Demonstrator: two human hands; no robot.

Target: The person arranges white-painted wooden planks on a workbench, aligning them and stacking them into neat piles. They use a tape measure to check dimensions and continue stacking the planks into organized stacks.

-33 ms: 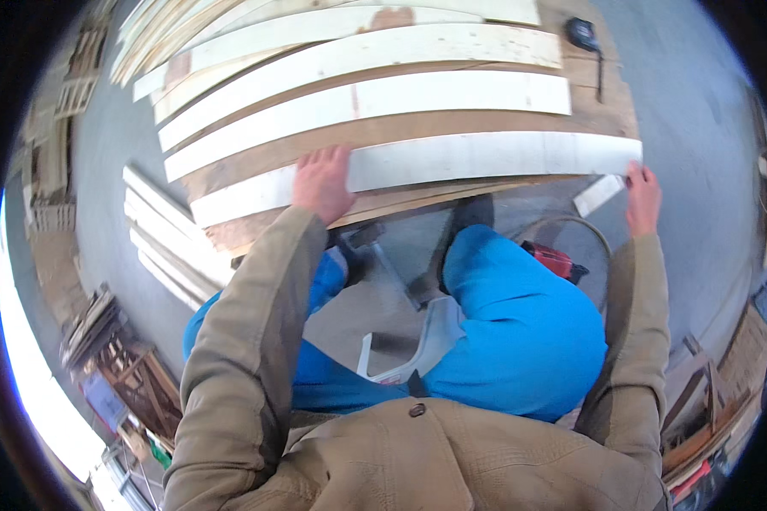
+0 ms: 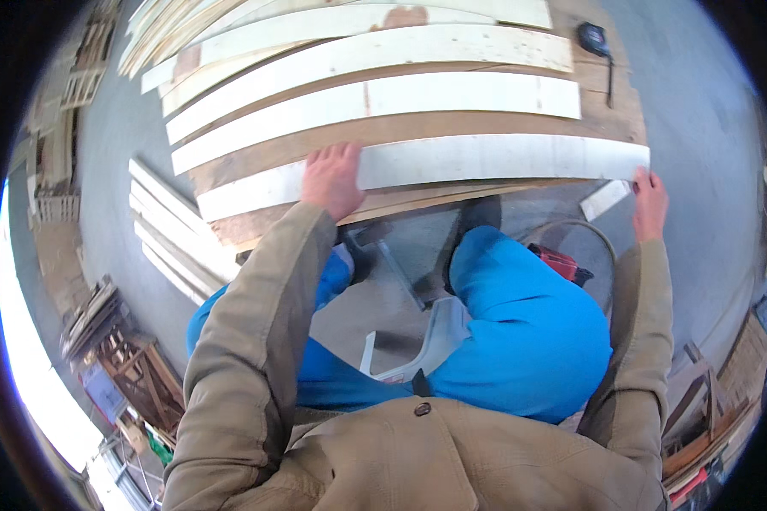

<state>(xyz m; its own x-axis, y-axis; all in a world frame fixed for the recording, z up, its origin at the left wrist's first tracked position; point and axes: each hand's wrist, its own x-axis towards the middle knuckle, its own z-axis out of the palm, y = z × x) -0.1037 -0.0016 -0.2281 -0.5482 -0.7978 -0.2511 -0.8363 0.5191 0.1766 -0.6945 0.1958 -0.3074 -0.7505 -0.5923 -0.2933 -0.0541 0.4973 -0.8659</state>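
Observation:
A long pale wooden slat (image 2: 494, 160) lies across the near edge of a brown work board (image 2: 609, 115). My left hand (image 2: 332, 180) lies over the slat left of its middle, with fingers closed together across it and curled toward the far edge. At the slat's right end, my right hand (image 2: 650, 204) grips the corner between thumb and fingers. Just left of that hand is a short pale offcut (image 2: 605, 200), below the slat. Beyond the held slat, a second slat (image 2: 477, 95) runs nearly parallel, with several more behind it.
A black tape measure (image 2: 591, 38) lies at the board's far right with its tape out. Several white strips (image 2: 175, 226) are stacked on the floor at left. By my right knee sits a red tool (image 2: 557, 262) near a hose. Wooden frames (image 2: 141, 375) stand at lower left.
The whole view has shifted slightly. Both hands keep their places on the slat.

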